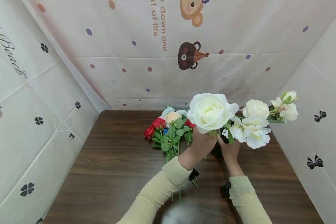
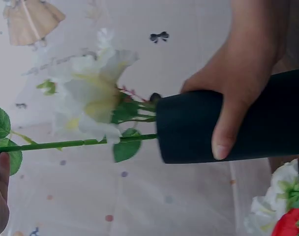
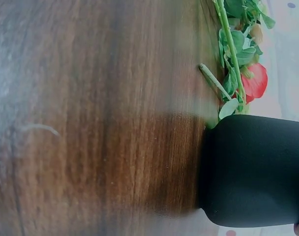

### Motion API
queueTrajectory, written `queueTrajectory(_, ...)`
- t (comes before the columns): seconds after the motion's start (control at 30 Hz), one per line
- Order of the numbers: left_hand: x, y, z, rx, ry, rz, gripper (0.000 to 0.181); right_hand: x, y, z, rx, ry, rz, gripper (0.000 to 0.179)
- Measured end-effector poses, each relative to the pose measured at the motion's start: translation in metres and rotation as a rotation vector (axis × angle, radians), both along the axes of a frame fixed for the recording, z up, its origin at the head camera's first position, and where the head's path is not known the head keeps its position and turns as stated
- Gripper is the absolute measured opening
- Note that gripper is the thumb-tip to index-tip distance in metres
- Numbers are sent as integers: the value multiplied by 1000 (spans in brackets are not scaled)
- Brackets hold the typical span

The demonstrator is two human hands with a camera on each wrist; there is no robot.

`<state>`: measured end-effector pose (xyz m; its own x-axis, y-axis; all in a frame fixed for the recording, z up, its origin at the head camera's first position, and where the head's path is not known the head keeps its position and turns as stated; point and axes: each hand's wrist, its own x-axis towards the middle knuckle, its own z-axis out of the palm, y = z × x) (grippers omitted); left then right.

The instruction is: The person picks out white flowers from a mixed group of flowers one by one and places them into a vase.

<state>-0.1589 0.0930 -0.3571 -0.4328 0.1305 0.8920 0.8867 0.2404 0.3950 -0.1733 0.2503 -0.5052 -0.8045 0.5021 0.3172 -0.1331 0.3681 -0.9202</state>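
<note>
My left hand (image 1: pixel 200 143) pinches the green stem (image 2: pixel 66 144) of a large white rose (image 1: pixel 210 113). The stem's lower part enters the mouth of a black vase (image 2: pixel 189 128), whose inside is hidden. My right hand (image 1: pixel 230 149) grips the vase near its top, thumb laid along the side in the left wrist view. The vase base meets the wooden table in the right wrist view. White flowers (image 1: pixel 256 133) and a smaller white rose (image 1: pixel 256 109) lean out of the vase to the right.
Left of the vase lies a bunch with red roses (image 1: pixel 158 123), a cream rose (image 1: pixel 173 117), pale blue flowers and green leaves, its stems pointing toward me. The brown wooden table (image 1: pixel 114 174) is bounded by printed white cloth (image 1: pixel 156 77) at the back and sides.
</note>
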Motion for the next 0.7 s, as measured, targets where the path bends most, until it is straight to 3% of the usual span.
queueTrajectory(0.13,-7,7,-3,-28,-143,-66,34,1,0,1,32,9,7,68)
queueTrajectory(0.33,-19,18,-4,-168,-337,-40,7,2,0,-3,-7,53,19,76)
queueTrajectory(0.57,-32,32,-10,-250,-473,-50,11,3,1,-3,-35,11,22,74)
queueTrajectory(0.7,-41,39,-17,-306,-539,-49,13,1,1,-4,-2,51,27,72)
